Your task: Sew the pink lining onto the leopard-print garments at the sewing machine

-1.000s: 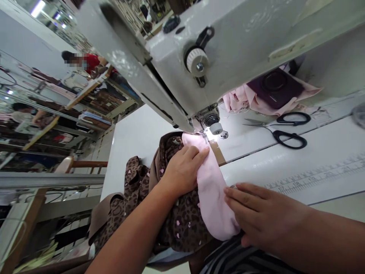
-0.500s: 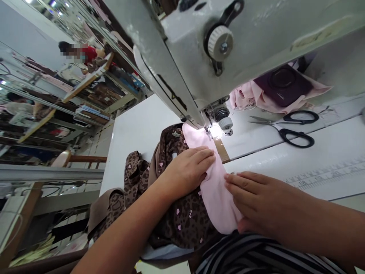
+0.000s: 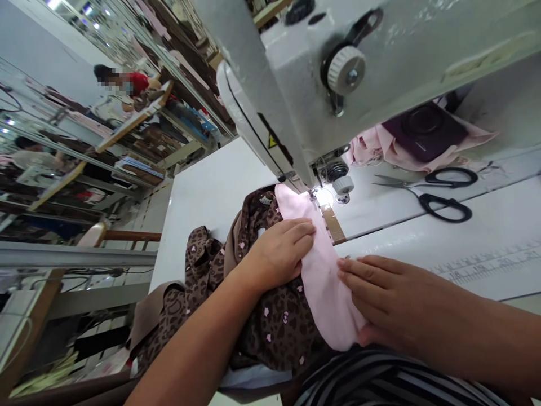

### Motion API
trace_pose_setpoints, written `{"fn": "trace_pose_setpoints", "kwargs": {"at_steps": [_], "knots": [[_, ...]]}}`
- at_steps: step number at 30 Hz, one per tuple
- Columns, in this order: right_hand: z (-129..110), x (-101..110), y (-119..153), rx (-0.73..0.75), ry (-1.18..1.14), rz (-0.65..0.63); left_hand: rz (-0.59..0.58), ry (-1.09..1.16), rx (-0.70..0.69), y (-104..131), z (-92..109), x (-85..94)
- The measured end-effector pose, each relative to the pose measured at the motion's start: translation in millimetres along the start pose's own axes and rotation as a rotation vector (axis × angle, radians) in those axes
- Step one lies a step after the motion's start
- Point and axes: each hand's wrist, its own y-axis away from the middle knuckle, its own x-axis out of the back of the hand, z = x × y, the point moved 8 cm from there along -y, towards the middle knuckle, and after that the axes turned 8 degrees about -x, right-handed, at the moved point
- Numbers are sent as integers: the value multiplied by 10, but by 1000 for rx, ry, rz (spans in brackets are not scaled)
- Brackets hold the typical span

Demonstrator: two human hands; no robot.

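A pale pink fabric piece [image 3: 327, 299] lies along the edge of a brown leopard-print garment [image 3: 283, 338] with small pink motifs. Its far end is under the presser foot of the sewing machine [image 3: 291, 113], beside the lit needle area. My left hand [image 3: 281, 248] rests palm down over the garment, its fingertips pressing on the pink fabric just short of the foot. Along the near right edge of the pink fabric lies my right hand [image 3: 380, 293], fingers stretched out and touching it. The underside of the layers is hidden.
Black-handled scissors [image 3: 448, 192] lie on the white table [image 3: 203, 192] right of the needle. Behind them, a dark purple object [image 3: 422, 132] sits on crumpled pink fabric [image 3: 397, 146]. A printed ruler [image 3: 486, 265] runs along the right. A co-worker in red [image 3: 137, 82] sits at the far left.
The camera view has shifted slightly, so the machine and scissors appear further right. My left fingertips have drawn back a little leftward from the pink fabric's right edge. My right hand stays on its edge.
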Motion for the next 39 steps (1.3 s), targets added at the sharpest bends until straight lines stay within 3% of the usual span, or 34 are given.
{"fn": "trace_pose_setpoints", "kwargs": {"at_steps": [5,14,26,32,36,39], "knots": [[-8,-24,10,24,11,-19,-8,-19,4,58,13,64],[-35,-53,61,64,14,-56,-22,3,18,19,16,-22],[-18,61,24,24,2,0,-10,42,23,-23,7,-25],[83,116,-149,-4,-4,23,-21,37,3,4,-167,-75],[161,72,-244,12,37,-3,-97,42,22,18,-335,-127],[200,19,-250,3,46,-28,-150,49,76,-19,-328,-87]]}}
